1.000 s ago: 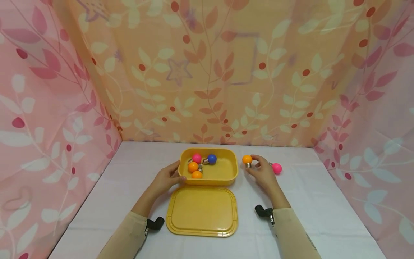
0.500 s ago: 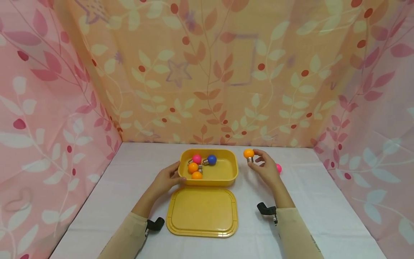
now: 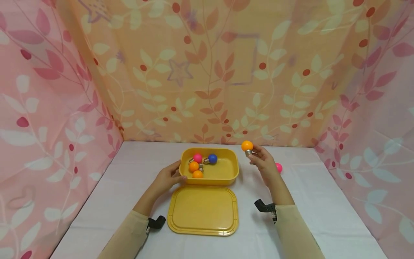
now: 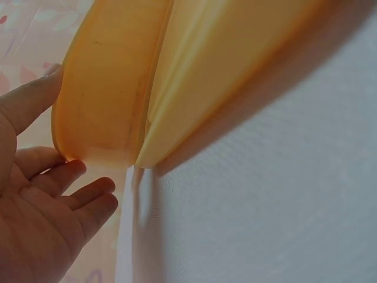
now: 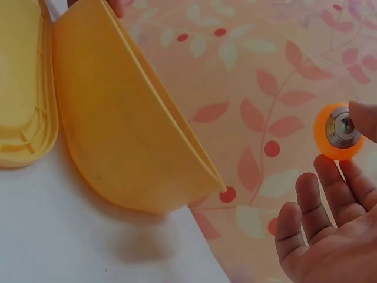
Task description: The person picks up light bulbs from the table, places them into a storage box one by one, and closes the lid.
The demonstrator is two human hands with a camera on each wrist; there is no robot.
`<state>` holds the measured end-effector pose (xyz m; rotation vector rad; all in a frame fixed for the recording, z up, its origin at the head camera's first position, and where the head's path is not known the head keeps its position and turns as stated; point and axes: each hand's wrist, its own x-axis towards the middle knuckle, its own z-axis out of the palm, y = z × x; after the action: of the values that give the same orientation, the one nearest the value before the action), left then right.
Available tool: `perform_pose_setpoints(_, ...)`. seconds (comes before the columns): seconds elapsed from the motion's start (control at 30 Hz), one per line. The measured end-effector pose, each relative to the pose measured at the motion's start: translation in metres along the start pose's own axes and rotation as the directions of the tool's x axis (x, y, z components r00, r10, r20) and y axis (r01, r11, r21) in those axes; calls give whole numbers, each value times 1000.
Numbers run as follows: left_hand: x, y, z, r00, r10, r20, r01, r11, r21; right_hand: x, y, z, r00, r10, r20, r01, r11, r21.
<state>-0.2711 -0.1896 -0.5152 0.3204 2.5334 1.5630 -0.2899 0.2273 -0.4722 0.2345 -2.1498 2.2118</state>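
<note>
An orange light bulb [image 3: 247,145] is pinched between the thumb and fingertips of my right hand [image 3: 264,163], held up to the right of the yellow plastic box [image 3: 226,181]. Its silver screw base points down and toward me; in the right wrist view the base of this bulb [image 5: 343,127] faces the camera under the thumb. My left hand [image 3: 166,178] grips the left end of the box, thumb at the front corner and fingers along the side. Inside the box lie a pink bulb [image 3: 197,158], a blue bulb [image 3: 212,158] and two orange bulbs [image 3: 193,166].
The yellow lid [image 3: 202,211] lies flat in front of the box. Another pink bulb [image 3: 279,167] rests on the white tablecloth [image 3: 323,201], partly hidden behind my right hand. Floral curtains [image 3: 207,72] close off the back and both sides.
My right hand has lifted the orange bulb higher, away from the table, and the bulb has tilted slightly. My left hand stays on the box.
</note>
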Motion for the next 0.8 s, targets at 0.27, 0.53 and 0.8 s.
perform_pose_setpoints(0.27, 0, 2, -1, 1000, 2, -6, -2, 1000, 4, 15, -10, 12, 990, 56, 132, -53, 998, -27)
perform_pose_setpoints(0.53, 0, 2, -1, 1000, 21, -4, -21, 1000, -9, 34, -16, 21, 968, 107, 229, -86, 991, -101)
perform_pose_setpoints(0.8, 1, -2, 0, 999, 39, 1, -39, 999, -19, 53, -27, 35, 931, 157, 329, -91, 974, -209)
